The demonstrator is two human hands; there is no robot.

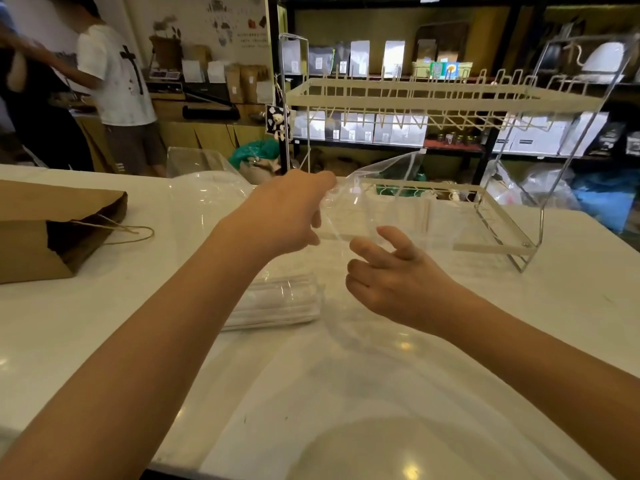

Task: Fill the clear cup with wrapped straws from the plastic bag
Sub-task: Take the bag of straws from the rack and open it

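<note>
My left hand (287, 209) pinches the edge of a clear plastic bag (377, 181) and holds it up above the white counter (104, 323). Pale wrapped straws (401, 216) show faintly inside the bag. My right hand (391, 271) is just below and in front of the bag, fingers spread, holding nothing. A second clear pack of wrapped straws (284, 299) lies flat on the counter under my left forearm. I cannot make out a clear cup with certainty.
A brown paper bag (52, 230) lies on its side at the left. A two-tier wire and acrylic rack (495, 216) stands at the back right. Crumpled clear plastic (204, 181) sits behind my left hand. People stand at the far left.
</note>
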